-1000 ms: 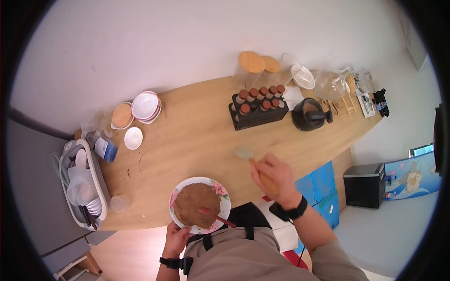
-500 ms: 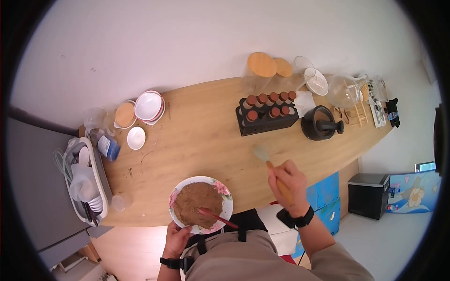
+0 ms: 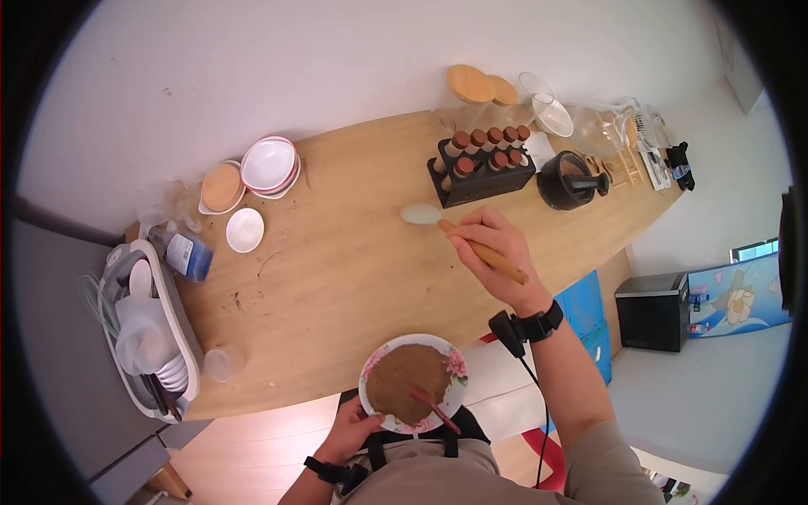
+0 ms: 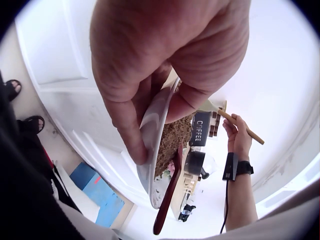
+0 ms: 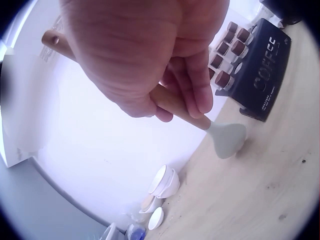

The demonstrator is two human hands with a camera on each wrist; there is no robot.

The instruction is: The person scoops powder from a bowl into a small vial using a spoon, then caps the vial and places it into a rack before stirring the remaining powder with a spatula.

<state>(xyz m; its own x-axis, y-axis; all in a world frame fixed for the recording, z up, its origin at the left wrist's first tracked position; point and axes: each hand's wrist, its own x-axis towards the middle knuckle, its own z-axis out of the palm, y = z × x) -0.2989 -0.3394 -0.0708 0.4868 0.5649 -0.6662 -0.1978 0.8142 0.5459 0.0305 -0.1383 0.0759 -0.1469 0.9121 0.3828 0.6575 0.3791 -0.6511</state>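
Note:
My left hand [image 3: 352, 431] grips the near left rim of a white plate [image 3: 460, 389] with pink flowers, thumb on top and fingers beneath. Brown powder [image 3: 404, 379] covers the plate's middle. A dark red utensil [image 4: 170, 197] leans in the powder, its handle sticking out past the rim toward my body. Higher up and to the right, over the table, my right hand [image 3: 497, 257] pinches the wooden handle of a silicone spatula [image 5: 227, 140]. The spatula's pale green head points left, close over the tabletop in the right wrist view.
A black coffee rack [image 3: 488, 181] holds several brown-capped tubes. Right of it stands a black mortar [image 3: 555, 187] with its pestle. Bowls [image 3: 269, 164] are stacked at the back left, with a small white bowl [image 3: 245, 230] nearby. A dish rack [image 3: 181, 353] stands at the left end.
My right hand has carried the spatula forward over the table, its head swinging left. My left hand and the plate have shifted to the right in the head view.

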